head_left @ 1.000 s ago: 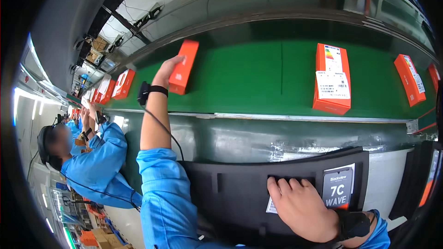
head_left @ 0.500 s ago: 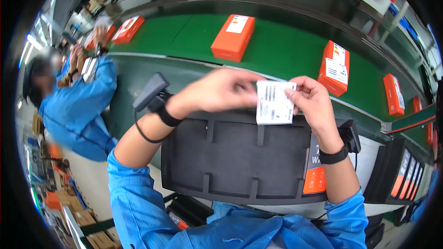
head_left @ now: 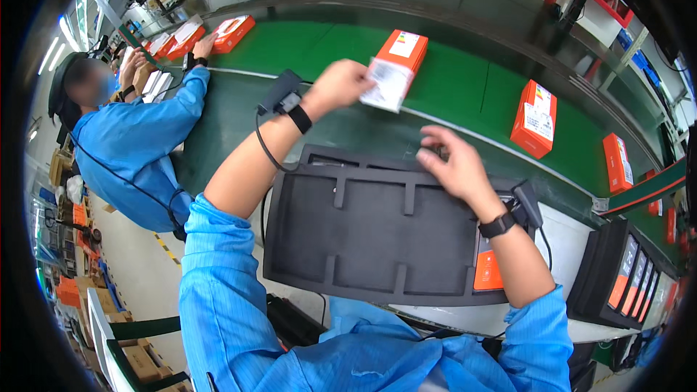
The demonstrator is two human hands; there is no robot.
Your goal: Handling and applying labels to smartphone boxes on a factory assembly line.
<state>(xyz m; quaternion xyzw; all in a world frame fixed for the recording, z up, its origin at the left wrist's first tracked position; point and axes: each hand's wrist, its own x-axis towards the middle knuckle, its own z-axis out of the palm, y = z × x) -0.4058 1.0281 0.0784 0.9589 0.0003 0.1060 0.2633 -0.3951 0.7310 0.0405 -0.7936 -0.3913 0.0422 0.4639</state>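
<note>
Closed at the fingertips, my left hand [head_left: 339,88] grips the edge of a white printed packet [head_left: 388,86] over the near edge of the green conveyor belt. The packet covers the lower end of an orange box [head_left: 409,47]; whether the two touch, I cannot tell. My right hand [head_left: 456,167] hovers bare above the far right part of a black tray [head_left: 363,236], its fingers apart and curved. That tray lies in front of me with raised tabs along its inner sides, and an orange and black printed panel [head_left: 488,268] shows at its right end.
More orange boxes stand on the belt [head_left: 305,47], among them one with labels [head_left: 535,119] and another farther right [head_left: 618,162]. Several black trays [head_left: 613,272] are stacked on the right. At left a co-worker in a blue jacket [head_left: 138,145] handles items beside the belt.
My left hand has carried the white packet away and up to the orange box. My right hand has let go of it and come down over the tray. The view has shifted slightly.
</note>
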